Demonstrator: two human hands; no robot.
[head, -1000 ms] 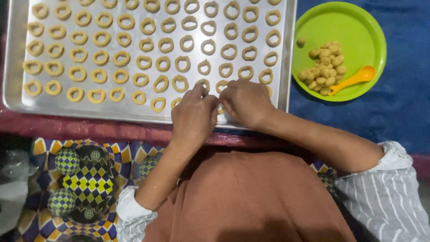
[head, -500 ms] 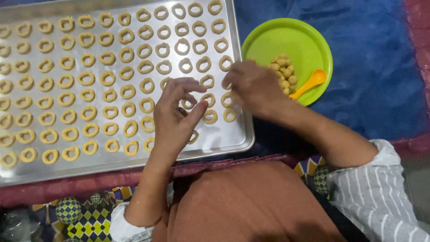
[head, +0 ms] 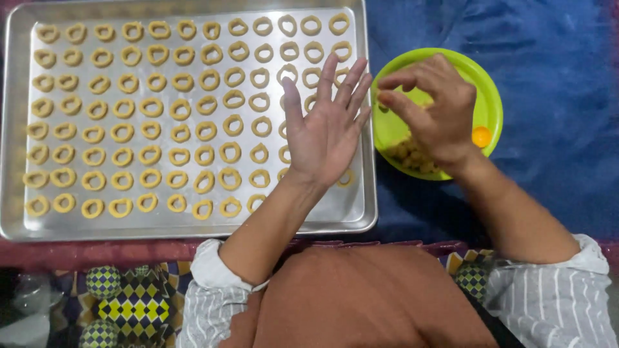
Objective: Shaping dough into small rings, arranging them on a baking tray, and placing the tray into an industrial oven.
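My left hand is flat, palm up and fingers spread, over the right part of a metal baking tray. It holds nothing. The tray carries several rows of small ring-shaped dough pieces, and my hand hides a few of them. My right hand hovers over a green plate just right of the tray, thumb and fingertips pinched together and pointing towards my left hand. Whatever sits between those fingertips is hidden. Small dough lumps lie on the plate under that hand.
An orange spoon peeks out on the plate behind my right wrist. Tray and plate rest on a blue cloth. Patterned fabric lies at the lower left beside my lap, with a dark red strip along the tray's near edge.
Both hands left the tray's lower right corner. My left hand turned palm up and spread its fingers. My right hand moved right, over the green plate, and pinched its fingers.
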